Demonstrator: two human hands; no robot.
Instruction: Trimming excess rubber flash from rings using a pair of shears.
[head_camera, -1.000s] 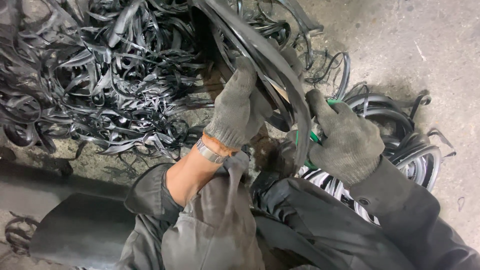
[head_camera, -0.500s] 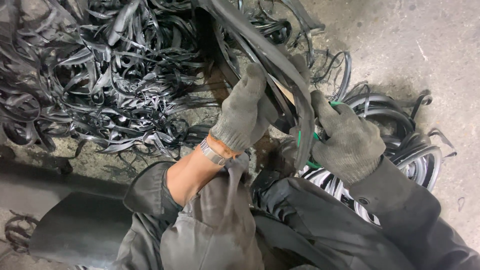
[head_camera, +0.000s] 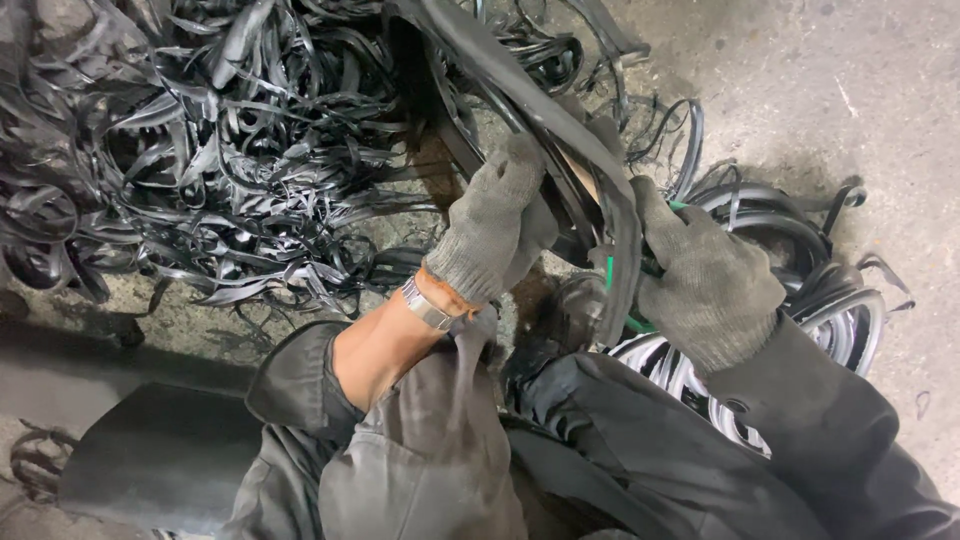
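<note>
Black rubber strip (head_camera: 560, 130), gloved hands (head_camera: 600, 240) both clenched on it, rubber scrap pile (head_camera: 200, 150), stained concrete floor (head_camera: 820, 80)

A long black rubber strip (head_camera: 560, 130), broad and curled like a cut tyre rim, arches from above the heap of thin rubber offcuts (head_camera: 200, 150) down to its right, clamped between both gloved hands. A green-handled tool (head_camera: 625, 290) lies against the strip's lower end.
</note>
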